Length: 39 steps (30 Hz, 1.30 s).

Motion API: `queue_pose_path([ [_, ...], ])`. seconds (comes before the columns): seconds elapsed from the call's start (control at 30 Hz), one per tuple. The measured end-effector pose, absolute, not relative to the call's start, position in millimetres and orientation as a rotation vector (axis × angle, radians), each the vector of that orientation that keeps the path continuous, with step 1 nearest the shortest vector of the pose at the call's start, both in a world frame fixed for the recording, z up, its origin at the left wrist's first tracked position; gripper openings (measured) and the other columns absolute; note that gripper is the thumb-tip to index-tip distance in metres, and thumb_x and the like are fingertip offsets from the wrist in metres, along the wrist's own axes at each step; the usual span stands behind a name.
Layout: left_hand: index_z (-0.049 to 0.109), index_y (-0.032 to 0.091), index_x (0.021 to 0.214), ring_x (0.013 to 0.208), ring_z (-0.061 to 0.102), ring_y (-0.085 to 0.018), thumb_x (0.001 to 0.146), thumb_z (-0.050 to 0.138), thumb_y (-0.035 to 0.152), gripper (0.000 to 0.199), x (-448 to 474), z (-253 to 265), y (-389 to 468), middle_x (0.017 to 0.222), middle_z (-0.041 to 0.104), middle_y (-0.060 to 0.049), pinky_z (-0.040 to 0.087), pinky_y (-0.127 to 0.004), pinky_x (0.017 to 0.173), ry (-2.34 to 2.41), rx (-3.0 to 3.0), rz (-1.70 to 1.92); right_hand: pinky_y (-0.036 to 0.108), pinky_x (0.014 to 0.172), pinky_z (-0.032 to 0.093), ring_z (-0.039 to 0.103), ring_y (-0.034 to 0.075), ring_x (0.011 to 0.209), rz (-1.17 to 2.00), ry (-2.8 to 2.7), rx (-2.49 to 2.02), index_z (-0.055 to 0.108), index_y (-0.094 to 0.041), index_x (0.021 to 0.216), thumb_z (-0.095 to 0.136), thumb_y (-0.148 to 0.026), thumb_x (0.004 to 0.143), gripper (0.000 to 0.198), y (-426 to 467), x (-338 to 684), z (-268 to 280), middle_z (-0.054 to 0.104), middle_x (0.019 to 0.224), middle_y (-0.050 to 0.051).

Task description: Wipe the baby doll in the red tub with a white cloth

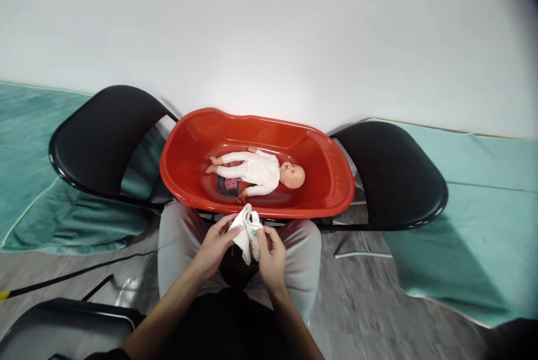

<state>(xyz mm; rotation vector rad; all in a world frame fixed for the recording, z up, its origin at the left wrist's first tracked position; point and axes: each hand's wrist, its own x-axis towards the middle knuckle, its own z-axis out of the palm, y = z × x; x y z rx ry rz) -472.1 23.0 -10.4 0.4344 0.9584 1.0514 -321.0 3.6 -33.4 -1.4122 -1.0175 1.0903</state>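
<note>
White cloth (241, 236) w/ small green spot (254, 232): held up btwn both hands at red tub's (345, 186) 6 o'clock. L hand (213, 246) pinches cloth's 9 o'clock edge, thumb on top; R hand (272, 253) pinches its 3 o'clock side, fingers narrow. Doll (263, 174) on its back in tub, head twd 3, feet twd 9; dark pink-printed item (230, 185) by its legs. Blk chair (98, 135) at tub's 9, 2nd blk chair (399, 175) at 3.

Cloth (242, 239) before the tub (338, 175), doll (264, 172) inside, chairs (94, 138) left and right, wall (302, 40) behind
</note>
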Motion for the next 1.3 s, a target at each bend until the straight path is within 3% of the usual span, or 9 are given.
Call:
queue_pose_path([
  [0.1, 0.072, 0.019, 0.126, 0.117, 0.063, -0.026, 0.075, 0.088, 0.035, 0.056, -480, -11, 22, 0.128, 0.071, -0.01, 0.05, -0.033, 0.099, 0.968, 0.498, 1.016, 0.027, 0.067, 0.053, 0.062, 0.017, 0.074, 1.019, -0.757, -1.451, 0.066, -0.016, 0.094, 0.068, -0.061, 0.087, 0.046, 11, -309, -41, 0.069, 0.085, 0.006],
  [0.23, 0.07, 0.021, 0.13, 0.109, 0.065, -0.024, 0.079, 0.085, 0.035, 0.056, -483, -14, 21, 0.12, 0.072, -0.009, 0.05, -0.031, 0.094, 1.0, 0.605, 0.92, 0.031, 0.075, 0.055, 0.064, 0.02, 0.082, 0.906, -0.684, -1.459, 0.065, -0.015, 0.096, 0.069, -0.063, 0.085, 0.049, 18, -299, -40, 0.07, 0.092, 0.008],
  [0.47, 0.071, 0.022, 0.128, 0.092, 0.066, -0.017, 0.071, 0.087, 0.027, 0.059, -468, -10, 19, 0.112, 0.072, -0.005, 0.049, -0.025, 0.085, 0.978, 0.54, 0.919, 0.033, 0.09, 0.054, 0.067, 0.021, 0.099, 0.837, -1.126, -1.387, 0.071, -0.018, 0.103, 0.062, -0.042, 0.097, 0.027, 3, -321, -29, 0.07, 0.106, 0.01],
  [0.67, 0.073, 0.022, 0.124, 0.097, 0.066, -0.018, 0.071, 0.088, 0.024, 0.055, -469, -8, 16, 0.11, 0.072, -0.005, 0.05, -0.027, 0.089, 0.917, 0.479, 0.964, 0.035, 0.092, 0.056, 0.067, 0.022, 0.104, 0.625, -1.445, -1.347, 0.076, -0.022, 0.107, 0.062, -0.03, 0.098, 0.019, -3, -325, -38, 0.071, 0.111, 0.01],
  [1.0, 0.076, 0.02, 0.113, 0.103, 0.067, -0.017, 0.08, 0.084, 0.022, 0.035, -472, -8, 19, 0.109, 0.073, -0.006, 0.053, -0.031, 0.099, 0.81, 0.339, 1.034, 0.039, 0.091, 0.057, 0.064, 0.023, 0.108, 0.387, -1.721, -1.184, 0.076, -0.028, 0.12, 0.064, -0.017, 0.096, 0.029, 3, -313, -34, 0.07, 0.116, 0.008],
  [1.3, 0.071, 0.019, 0.119, 0.105, 0.069, -0.02, 0.077, 0.083, 0.017, 0.043, -479, -3, 21, 0.115, 0.073, -0.008, 0.058, -0.029, 0.092, 0.885, 0.266, 1.075, 0.04, 0.098, 0.056, 0.063, 0.024, 0.116, 0.511, -1.755, -1.172, 0.064, -0.024, 0.139, 0.065, -0.019, 0.095, 0.045, 4, -308, -36, 0.066, 0.128, 0.011],
])
